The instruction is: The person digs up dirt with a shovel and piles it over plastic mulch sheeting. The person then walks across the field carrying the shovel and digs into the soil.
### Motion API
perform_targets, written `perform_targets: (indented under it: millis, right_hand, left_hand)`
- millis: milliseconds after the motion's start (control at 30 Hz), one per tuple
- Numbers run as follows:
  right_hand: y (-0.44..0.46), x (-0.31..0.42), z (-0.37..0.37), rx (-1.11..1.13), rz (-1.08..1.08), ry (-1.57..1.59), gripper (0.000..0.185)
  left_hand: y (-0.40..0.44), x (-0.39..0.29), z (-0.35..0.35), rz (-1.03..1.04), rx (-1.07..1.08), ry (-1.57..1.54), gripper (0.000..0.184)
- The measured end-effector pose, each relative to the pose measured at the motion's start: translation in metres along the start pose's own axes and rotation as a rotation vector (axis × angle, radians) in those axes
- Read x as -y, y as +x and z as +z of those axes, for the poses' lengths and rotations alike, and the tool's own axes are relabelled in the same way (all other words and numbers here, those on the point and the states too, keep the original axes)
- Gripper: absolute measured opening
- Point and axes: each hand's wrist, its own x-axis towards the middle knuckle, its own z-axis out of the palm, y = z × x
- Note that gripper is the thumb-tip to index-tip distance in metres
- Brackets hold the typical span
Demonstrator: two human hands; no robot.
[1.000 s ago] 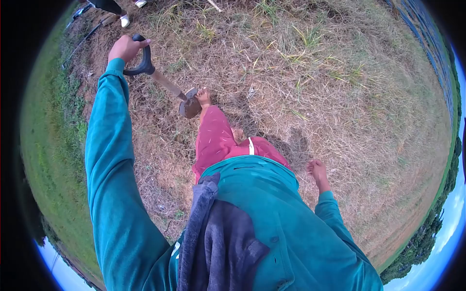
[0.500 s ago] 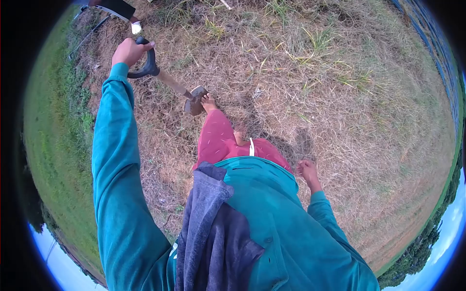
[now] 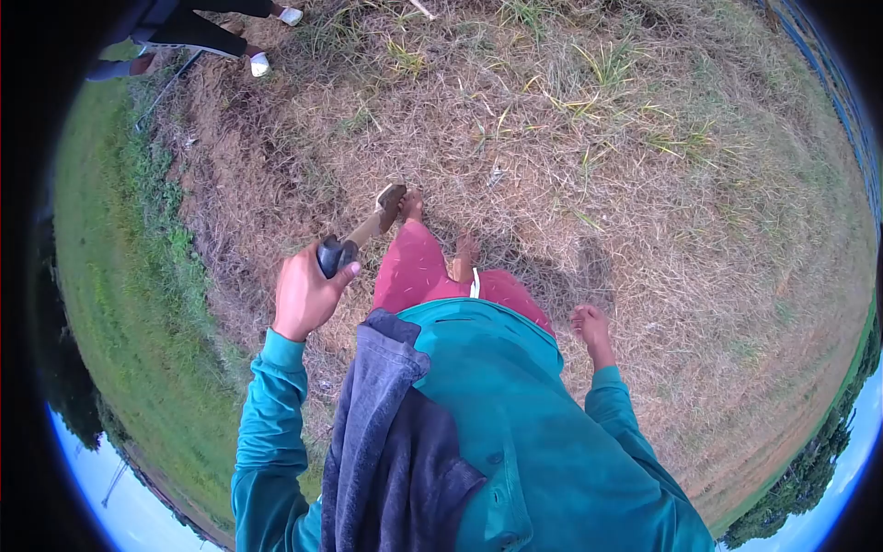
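My left hand (image 3: 308, 293) grips the black handle of a shovel (image 3: 371, 225) on the left side of the view. The shovel's wooden shaft runs up and right to its brown, soil-marked blade, which is beside my bare foot (image 3: 412, 204). On the right, my right hand (image 3: 591, 327) hangs beside my red trousers (image 3: 412, 265), fingers curled in, and whether anything is inside them cannot be made out. A dark grey cloth (image 3: 386, 396) hangs over the front of my teal shirt (image 3: 515, 414).
Dry grass (image 3: 699, 267) covers the ground around me, with a green strip (image 3: 129, 267) at the left. Another person's legs in dark trousers (image 3: 198, 35) and white shoes stand at the top left. Blue netting or sheeting (image 3: 832, 87) runs along the upper right edge.
My left hand has come down and closer to my body with the shovel handle, and the shovel blade has turned edge-on. More of the other person's legs has come into view.
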Motion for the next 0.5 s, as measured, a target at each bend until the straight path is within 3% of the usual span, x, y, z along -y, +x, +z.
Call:
perform_targets:
  millis: [100,167,233,333,500]
  right_hand:
    - [0.012,-0.021,-0.002,0.058,0.029,-0.008,0.016]
    - [0.015,-0.02,0.001,0.057,0.053,-0.027,0.016]
    - [0.021,-0.019,-0.002,0.024,0.021,-0.004,0.014]
    - [0.027,0.009,0.001,0.03,0.033,-0.015,0.013]
    - [0.045,0.043,0.001,0.082,-0.081,-0.017,0.015]
  left_hand:
    - [-0.027,0.023,0.0,-0.09,-0.085,-0.233,0.038]
    - [-0.036,0.019,-0.041,-0.107,-0.119,-0.244,0.036]
    - [-0.045,0.011,-0.102,-0.138,-0.187,-0.228,0.017]
    - [-0.052,0.022,-0.158,-0.141,-0.243,-0.222,0.023]
    - [-0.046,0.017,-0.094,-0.188,-0.299,-0.207,0.026]
